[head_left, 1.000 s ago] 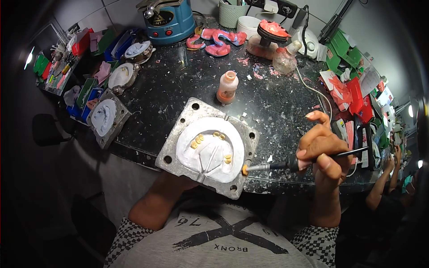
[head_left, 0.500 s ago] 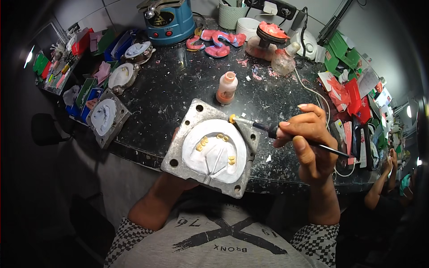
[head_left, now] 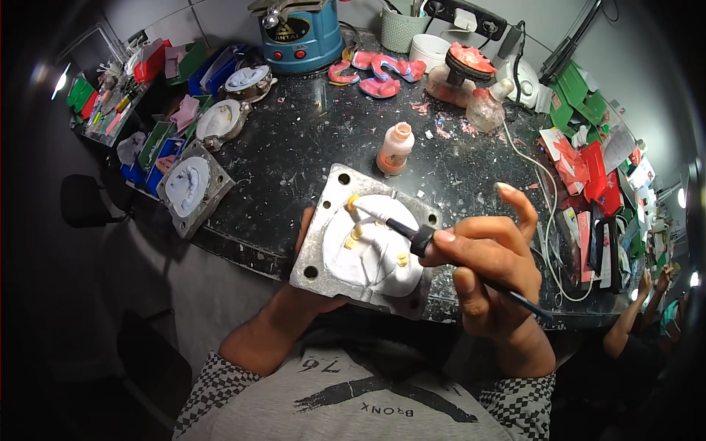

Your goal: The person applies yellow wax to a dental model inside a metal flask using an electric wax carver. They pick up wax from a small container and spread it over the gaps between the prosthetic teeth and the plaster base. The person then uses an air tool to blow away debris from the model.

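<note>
Brush (head_left: 421, 239) at flask (head_left: 313, 250) edge, bottle (head_left: 396, 153) standing apart

Flask (head_left: 315, 241) before bottle (head_left: 396, 152), brush (head_left: 423, 239) over flask, machine (head_left: 303, 42) behind, boxes (head_left: 604, 178) right

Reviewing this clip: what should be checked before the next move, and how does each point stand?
1. Metal flask supported: ok, the left hand holds it from below and at its left side.
2. Brush held: ok, the fingers of the right hand grip it.
3. Brush tip touching the flask: cannot tell, it lies over the upper-left part in view.
4. Gold-coloured tooth pieces all in clear view: not ok, the brush partly covers some.
5. Bottle upright: ok, standing with its mouth open.
6. Worktop clean: not ok, scraps lie scattered.
</note>
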### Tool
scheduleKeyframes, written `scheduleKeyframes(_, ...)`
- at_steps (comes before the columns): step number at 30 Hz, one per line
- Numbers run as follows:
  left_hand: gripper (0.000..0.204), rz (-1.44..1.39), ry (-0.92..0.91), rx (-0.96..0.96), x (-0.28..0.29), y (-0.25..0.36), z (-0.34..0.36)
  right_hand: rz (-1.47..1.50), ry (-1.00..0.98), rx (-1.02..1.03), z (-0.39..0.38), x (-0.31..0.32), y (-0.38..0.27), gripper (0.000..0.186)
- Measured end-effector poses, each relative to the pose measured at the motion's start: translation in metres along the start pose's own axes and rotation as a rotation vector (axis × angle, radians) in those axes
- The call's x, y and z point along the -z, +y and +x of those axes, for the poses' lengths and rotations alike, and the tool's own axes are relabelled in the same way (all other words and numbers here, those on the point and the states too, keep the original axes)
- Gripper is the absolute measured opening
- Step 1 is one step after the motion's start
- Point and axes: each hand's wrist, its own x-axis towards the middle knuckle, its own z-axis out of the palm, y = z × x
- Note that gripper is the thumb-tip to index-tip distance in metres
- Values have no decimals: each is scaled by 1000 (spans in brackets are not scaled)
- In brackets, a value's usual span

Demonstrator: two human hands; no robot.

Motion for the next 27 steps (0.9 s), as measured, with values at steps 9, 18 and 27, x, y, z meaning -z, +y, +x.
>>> scheduleKeyframes(9,90,-66,-12,29,14,-18,0,275,-61,-83,-2,0,15,26)
scheduleKeyframes(18,71,510,49,-580,-27,-7,10,633,794,-243,-44,-96,-21,42)
scheduleKeyframes(27,103,-863,-116,21,-57,-8,18,985,1012,-24,-17,-72,3,51)
